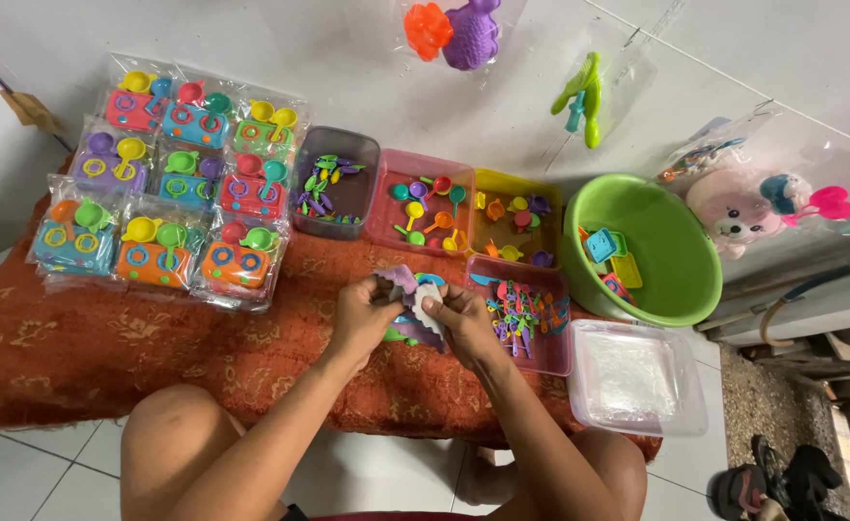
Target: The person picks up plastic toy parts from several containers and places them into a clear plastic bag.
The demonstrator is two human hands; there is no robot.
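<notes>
Centre frame, over an orange patterned cloth point(106, 338), left hand point(362, 314) and right hand point(463, 318) both pinch a small clear plastic bag point(423, 307) half-stuffed with toy pieces; a loose grip could spill them.

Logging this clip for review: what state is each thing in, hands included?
Left hand: gripping the small clear bag.
Right hand: gripping the same bag.
Small clear bag: held up between both hands, toy pieces inside.
Bagged toy stove sets: packed, laid in rows.
Green basin: open, a few toys inside.
Clear lidded box: shut.
Pink tray of toy ladles: open, partly filled.
</notes>
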